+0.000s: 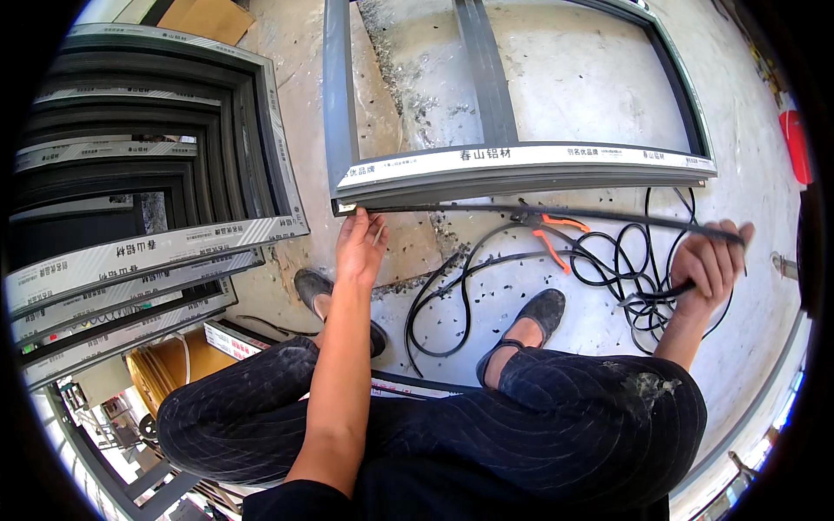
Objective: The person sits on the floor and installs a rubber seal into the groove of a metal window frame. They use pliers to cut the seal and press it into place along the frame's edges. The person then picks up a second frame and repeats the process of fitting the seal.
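A grey metal window frame [492, 82] with a middle bar lies in front of me, printed film along its near edge. A long black rubber strip [573, 211] runs tautly along that edge. At the frame's near left corner, my left hand [360, 250] pinches the strip's end against the frame, fingers curled. My right hand [708, 267] is closed around the strip off to the right, lifted beyond the frame's right corner. From there the loose strip [627, 278] lies in tangled loops on the floor. Orange-handled pliers [560, 239] rest among the loops, their jaws partly hidden by the taut strip.
Several dark frames [282, 200] are stacked at my left. My feet in dark shoes [543, 317] stand on the pale floor, with black scraps strewn about. A brown round spool-like thing [156, 373] is low at left. A red object [793, 146] stands far right.
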`<action>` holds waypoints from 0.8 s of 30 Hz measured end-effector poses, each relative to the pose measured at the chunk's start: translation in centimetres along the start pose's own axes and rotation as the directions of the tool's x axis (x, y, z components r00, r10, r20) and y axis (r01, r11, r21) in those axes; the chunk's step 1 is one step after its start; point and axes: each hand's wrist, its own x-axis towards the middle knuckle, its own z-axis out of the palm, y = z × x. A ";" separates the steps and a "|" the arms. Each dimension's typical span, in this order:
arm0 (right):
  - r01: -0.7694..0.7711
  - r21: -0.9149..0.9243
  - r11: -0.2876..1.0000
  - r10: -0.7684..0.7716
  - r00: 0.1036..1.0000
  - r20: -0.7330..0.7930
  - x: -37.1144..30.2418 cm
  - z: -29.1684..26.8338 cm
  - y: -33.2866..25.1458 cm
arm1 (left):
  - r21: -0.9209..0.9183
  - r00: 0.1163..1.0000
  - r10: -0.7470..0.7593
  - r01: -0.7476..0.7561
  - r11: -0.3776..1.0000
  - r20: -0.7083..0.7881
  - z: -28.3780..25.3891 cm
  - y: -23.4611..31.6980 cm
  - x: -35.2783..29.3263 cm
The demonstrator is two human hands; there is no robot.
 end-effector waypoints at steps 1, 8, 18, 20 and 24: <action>0.056 0.069 0.996 -0.048 0.993 -0.105 0.2 -0.3 0.2 | 0.011 1.000 0.009 -0.009 1.000 0.004 0.2 -0.1 0.0; 0.318 0.101 0.943 -0.175 0.729 -0.661 -0.2 -7.5 -1.3 | -0.003 0.995 0.084 -0.084 0.996 -0.049 1.0 -1.3 1.1; 0.087 -0.245 0.966 -0.083 0.996 0.026 -3.9 -2.6 -1.3 | -0.047 0.961 0.217 -0.228 0.972 -0.170 2.7 -2.4 0.3; 0.020 -0.344 0.939 0.090 0.949 0.302 -3.3 -2.3 -1.2 | -0.044 0.951 0.260 -0.271 0.962 -0.169 2.1 -2.6 0.5; 0.012 -0.343 0.939 0.128 0.916 0.381 -2.8 -3.1 -1.6 | 0.099 0.932 0.265 -0.248 0.964 -0.245 2.5 -2.8 1.8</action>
